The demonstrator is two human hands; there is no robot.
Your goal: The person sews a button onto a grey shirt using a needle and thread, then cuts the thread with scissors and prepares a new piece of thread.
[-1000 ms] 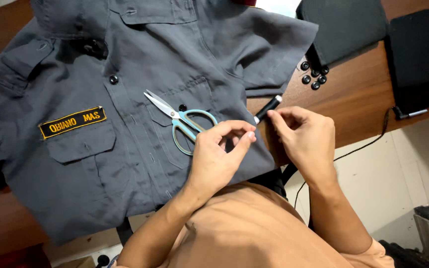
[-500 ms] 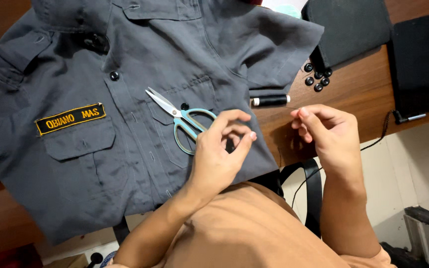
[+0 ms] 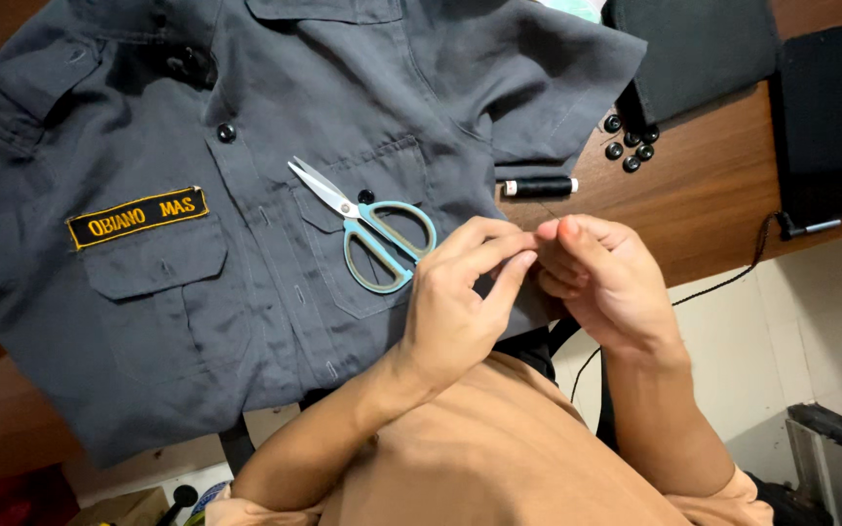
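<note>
l hand (image 3: pixel 460 312) & r hand (image 3: pixel 606 278) fingers pinched together, prob on fine thread, unseen; looks light, limp, slippery, grip near tip; black thread spool (image 3: pixel 538 186) on brown wooden bench (image 3: pixel 713 205)

A black thread spool (image 3: pixel 539 186) with white ends lies on its side on the wooden worktop (image 3: pixel 713 209), just beside the hem of the grey shirt (image 3: pixel 246 253), apart from both hands.

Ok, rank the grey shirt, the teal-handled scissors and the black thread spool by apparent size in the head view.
1. Grey button-up shirt
2. Teal-handled metal scissors
3. Black thread spool
</note>
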